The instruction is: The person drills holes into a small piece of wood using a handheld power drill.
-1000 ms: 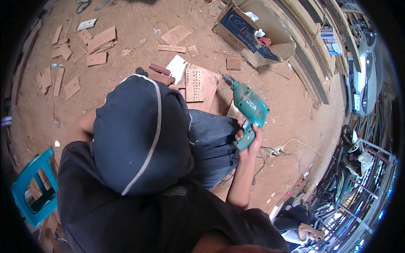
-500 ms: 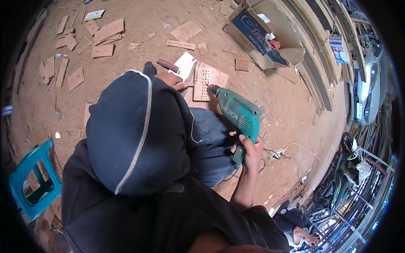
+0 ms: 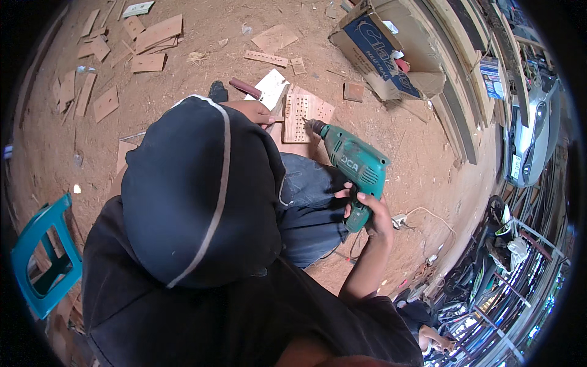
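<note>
"What's the right hand (image 3: pixel 374 211) gripping?"
"A green power drill (image 3: pixel 359 162), aimed at the hole-drilled wooden board (image 3: pixel 295 133) ahead and leftward."
"And the left hand (image 3: pixel 259 113)?"
"Pinching a small wooden strip (image 3: pixel 278 118), beside that board."

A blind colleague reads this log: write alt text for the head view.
The right hand holds a green drill, its bit pointing at a hole-dotted board; the left hand is beside the board. Wood scraps and an open box lie on the dirt floor.

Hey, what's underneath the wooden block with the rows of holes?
Flat wood shows past the right and lower edges of the block; what lies directly beneath is covered.
</note>
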`<state>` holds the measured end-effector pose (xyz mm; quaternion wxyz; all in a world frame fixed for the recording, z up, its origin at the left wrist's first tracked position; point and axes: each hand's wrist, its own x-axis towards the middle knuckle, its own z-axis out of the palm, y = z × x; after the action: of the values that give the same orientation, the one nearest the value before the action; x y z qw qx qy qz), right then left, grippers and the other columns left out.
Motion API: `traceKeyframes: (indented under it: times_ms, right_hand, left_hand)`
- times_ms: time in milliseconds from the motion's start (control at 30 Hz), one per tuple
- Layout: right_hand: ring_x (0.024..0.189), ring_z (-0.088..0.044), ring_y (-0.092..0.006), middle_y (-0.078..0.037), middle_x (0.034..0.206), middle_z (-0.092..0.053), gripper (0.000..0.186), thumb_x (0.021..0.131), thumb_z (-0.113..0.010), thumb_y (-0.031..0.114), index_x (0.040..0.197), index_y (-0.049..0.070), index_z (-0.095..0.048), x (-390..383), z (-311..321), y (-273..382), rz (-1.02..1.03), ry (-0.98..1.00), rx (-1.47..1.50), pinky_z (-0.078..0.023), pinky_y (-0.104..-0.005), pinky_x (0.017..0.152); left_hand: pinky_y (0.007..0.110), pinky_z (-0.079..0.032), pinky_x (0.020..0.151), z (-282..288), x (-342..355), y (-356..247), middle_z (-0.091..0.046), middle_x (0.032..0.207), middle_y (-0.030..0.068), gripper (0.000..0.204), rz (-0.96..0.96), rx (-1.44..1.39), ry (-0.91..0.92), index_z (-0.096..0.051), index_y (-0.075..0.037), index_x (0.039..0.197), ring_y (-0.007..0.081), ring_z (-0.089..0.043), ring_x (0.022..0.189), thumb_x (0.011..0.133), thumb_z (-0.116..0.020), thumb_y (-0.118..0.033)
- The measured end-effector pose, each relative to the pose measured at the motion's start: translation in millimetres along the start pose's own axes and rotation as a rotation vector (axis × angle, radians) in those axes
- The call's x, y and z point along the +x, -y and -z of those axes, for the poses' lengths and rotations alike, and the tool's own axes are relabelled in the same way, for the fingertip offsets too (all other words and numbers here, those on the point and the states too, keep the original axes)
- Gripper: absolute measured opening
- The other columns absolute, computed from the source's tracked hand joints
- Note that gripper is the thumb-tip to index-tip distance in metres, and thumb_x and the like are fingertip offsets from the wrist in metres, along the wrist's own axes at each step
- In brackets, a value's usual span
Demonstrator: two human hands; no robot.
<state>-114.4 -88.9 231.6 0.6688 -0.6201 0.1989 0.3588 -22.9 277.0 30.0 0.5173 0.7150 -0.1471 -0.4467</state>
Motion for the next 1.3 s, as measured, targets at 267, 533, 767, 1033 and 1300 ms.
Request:
traceKeyframes:
  times_ms: [267, 533, 767, 1033, 1300]
  right_hand:
    - [0.06, -0.061, -0.0222, -0.029, 0.108, -0.067, 0.046, 0.076, -0.064, 0.009, 0.119, -0.007, -0.056, -2.4, -4.7, -52.1, 0.121, -0.066, 0.385, -0.053, -0.0342, 0.058]
    - [0.055, -0.059, -0.0211, -0.03, 0.099, -0.065, 0.05, 0.079, -0.064, 0.018, 0.118, -0.012, -0.054, -77.4, 5.1, -23.3, 0.228, -0.145, 0.282, -0.051, -0.0312, 0.052]
    - [0.052, -0.059, -0.0198, -0.029, 0.096, -0.066, 0.05, 0.078, -0.065, 0.016, 0.117, -0.012, -0.054, -95.5, -20.7, 16.1, 0.298, -0.246, 0.056, -0.05, -0.0292, 0.052]
    - [0.054, -0.062, -0.0182, -0.028, 0.095, -0.067, 0.049, 0.078, -0.063, 0.014, 0.118, -0.013, -0.054, -93.2, -24.2, 30.2, 0.197, -0.185, -0.021, -0.05, -0.028, 0.053]
    - [0.047, -0.057, -0.0184, -0.028, 0.09, -0.065, 0.062, 0.075, -0.064, 0.021, 0.121, -0.017, -0.05, -101.6, -29.9, 43.1, 0.212, -0.242, -0.154, -0.05, -0.0291, 0.045]
  left_hand:
    - [0.043, -0.049, 0.074, -11.4, -24.8, -13.5, -0.069, 0.084, 0.0173, 0.039, -0.064, 0.234, -0.305, -0.069, -0.003, 0.094, 0.0324, -0.066, 0.08, 0.101, -0.056, -0.039]
    - [0.055, -0.048, 0.066, -26.8, -48.6, -56.2, -0.066, 0.072, 0.02, 0.029, -0.013, 0.747, -0.494, -0.067, -0.009, 0.094, 0.0418, -0.066, 0.073, 0.099, -0.056, -0.036]
    - [0.052, -0.05, 0.069, -34.9, -43.4, -59.8, -0.067, 0.078, 0.0207, 0.031, 0.005, 0.775, -0.444, -0.069, -0.008, 0.098, 0.0413, -0.067, 0.077, 0.099, -0.055, -0.036]
    - [0.053, -0.051, 0.076, -38.4, -42.7, -58.0, -0.069, 0.087, 0.0224, 0.032, 0.066, 0.759, -0.374, -0.069, -0.006, 0.1, 0.0429, -0.067, 0.085, 0.099, -0.053, -0.034]
    - [0.055, -0.051, 0.076, -36.3, -45.3, -72.2, -0.068, 0.087, 0.023, 0.029, 0.109, 0.712, -0.371, -0.067, -0.006, 0.102, 0.0442, -0.066, 0.086, 0.1, -0.052, -0.031]
